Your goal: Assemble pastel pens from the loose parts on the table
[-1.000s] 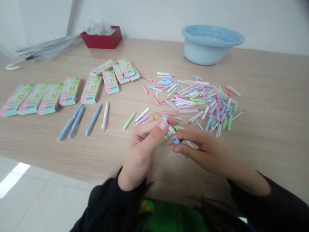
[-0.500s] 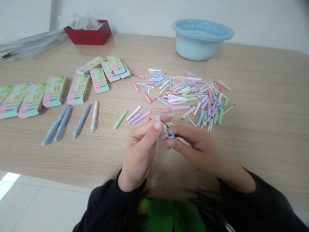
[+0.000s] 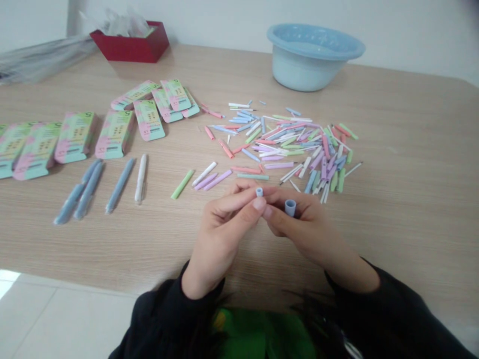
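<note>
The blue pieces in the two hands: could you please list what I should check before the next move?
1. Left hand pinches the small blue cap: ok.
2. Right hand holds the blue tube, open end up: ok.
3. Cap and tube aligned end to end: not ok, they sit side by side, apart.
4. Anything inside the tube: cannot tell.
5. Pile of loose parts lies clear of both hands: ok.

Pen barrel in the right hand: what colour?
The pen barrel is pale blue, matching the small piece in the left hand; head view shows it best.
</note>
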A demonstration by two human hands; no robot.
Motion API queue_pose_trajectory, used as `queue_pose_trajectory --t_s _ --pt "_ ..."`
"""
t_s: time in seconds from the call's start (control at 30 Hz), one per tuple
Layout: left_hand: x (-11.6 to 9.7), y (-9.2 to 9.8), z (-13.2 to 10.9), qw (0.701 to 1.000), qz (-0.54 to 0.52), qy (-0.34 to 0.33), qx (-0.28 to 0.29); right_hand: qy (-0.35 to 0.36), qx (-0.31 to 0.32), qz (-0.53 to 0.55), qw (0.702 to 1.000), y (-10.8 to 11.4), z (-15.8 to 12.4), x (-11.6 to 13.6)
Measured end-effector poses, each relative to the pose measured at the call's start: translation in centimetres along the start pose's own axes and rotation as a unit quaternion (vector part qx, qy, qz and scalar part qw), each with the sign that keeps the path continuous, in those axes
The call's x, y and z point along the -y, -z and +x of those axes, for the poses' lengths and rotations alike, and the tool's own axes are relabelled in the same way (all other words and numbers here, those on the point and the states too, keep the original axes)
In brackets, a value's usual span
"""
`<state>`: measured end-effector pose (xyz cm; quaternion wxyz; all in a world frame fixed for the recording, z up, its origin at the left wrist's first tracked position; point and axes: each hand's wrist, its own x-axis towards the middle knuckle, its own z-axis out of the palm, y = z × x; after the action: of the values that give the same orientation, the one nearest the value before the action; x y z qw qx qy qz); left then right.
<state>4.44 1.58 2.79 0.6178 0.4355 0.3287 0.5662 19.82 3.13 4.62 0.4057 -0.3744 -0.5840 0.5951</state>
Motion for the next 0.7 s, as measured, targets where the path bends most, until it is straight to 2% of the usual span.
queue_pose_trajectory --t_s 0.23,0.5,0.6,0.7 --pt "-0.4 0.4 0.3 0.997 0.049 -0.036 0.037 0.01 -0.011 -0.025 1.0 0.6 0.0 -0.6" --pt "-0.9 0.4 0.4 0.998 0.06 -0.019 0.022 0.034 0.007 -0.075 0.997 0.5 -0.2 0.0" --pt "-1.3 0.5 0.3 0.99 0.122 -0.067 -0.008 0.037 0.012 -0.081 0.996 0.6 -0.2 -0.1" --pt "-2.0 1.0 0.2 0.961 0.242 -0.137 -0.012 0.028 0.002 -0.102 0.994 0.9 -0.3 0.0"
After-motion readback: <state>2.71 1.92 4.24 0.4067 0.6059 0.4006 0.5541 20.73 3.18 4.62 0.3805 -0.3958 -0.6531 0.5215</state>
